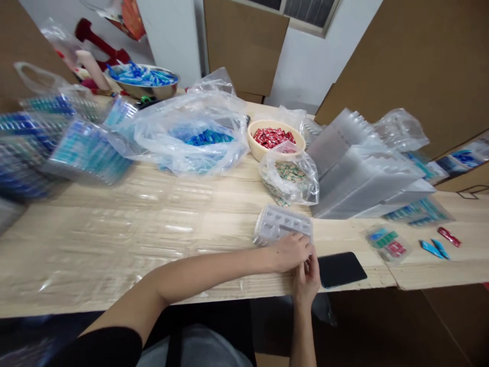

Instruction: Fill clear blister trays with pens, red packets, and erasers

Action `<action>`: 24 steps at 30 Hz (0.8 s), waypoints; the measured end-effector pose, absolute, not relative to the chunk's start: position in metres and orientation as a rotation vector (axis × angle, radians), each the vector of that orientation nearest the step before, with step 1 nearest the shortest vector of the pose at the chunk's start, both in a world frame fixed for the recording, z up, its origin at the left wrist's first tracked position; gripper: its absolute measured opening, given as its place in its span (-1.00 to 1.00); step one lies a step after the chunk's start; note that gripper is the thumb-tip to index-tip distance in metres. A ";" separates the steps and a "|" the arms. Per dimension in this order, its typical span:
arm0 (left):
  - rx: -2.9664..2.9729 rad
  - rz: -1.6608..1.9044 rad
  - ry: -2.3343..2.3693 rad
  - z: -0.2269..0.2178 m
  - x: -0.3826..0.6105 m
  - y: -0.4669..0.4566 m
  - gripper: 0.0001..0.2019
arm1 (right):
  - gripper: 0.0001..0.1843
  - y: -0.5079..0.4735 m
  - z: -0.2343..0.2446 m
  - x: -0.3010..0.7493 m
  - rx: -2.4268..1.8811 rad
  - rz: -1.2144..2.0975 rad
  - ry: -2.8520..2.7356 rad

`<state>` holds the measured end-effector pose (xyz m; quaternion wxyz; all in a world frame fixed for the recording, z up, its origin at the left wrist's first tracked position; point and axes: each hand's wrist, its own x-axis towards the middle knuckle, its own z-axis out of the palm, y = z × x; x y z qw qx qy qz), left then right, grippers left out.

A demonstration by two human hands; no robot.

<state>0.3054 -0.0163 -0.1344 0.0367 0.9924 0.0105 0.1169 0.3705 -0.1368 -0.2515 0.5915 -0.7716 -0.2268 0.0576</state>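
Note:
A stack of clear plastic blister trays (280,225) lies on the wooden table (114,239) near its front edge. My left hand (289,252) rests on the near edge of that stack with fingers curled over it. My right hand (307,278) comes up from below the table edge, and its fingers meet the left hand at the stack's near right corner. What the right fingers pinch is too small to make out.
A black phone (341,269) lies just right of my hands. Behind are a bowl of red packets (275,138), a small bag of green pieces (292,178), a big bag of blue packets (194,135), stacked clear trays (362,173), filled trays (87,150) and loose packets (435,247).

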 end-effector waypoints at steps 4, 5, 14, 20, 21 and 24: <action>2.966 0.484 -0.144 -0.144 0.308 -0.014 -0.77 | -0.33 -0.138 -0.252 0.371 -1.802 0.048 -0.485; 2.943 0.502 -0.138 -0.146 0.308 -0.013 -0.74 | -0.32 -0.138 -0.252 0.372 -1.797 0.049 -0.486; 2.586 0.668 0.007 -0.102 0.314 -0.019 -0.75 | -0.44 -0.138 -0.252 0.371 -1.846 0.067 -0.477; 1.991 0.787 0.095 -0.048 0.305 -0.007 -0.70 | -0.45 -0.135 -0.246 0.363 -1.829 0.071 -0.494; 1.864 0.762 0.138 -0.045 0.295 0.001 -0.67 | -0.42 -0.135 -0.245 0.361 -1.824 0.051 -0.506; 1.584 0.680 0.230 -0.036 0.250 0.028 -0.64 | -0.44 -0.133 -0.240 0.358 -1.845 -0.121 -0.652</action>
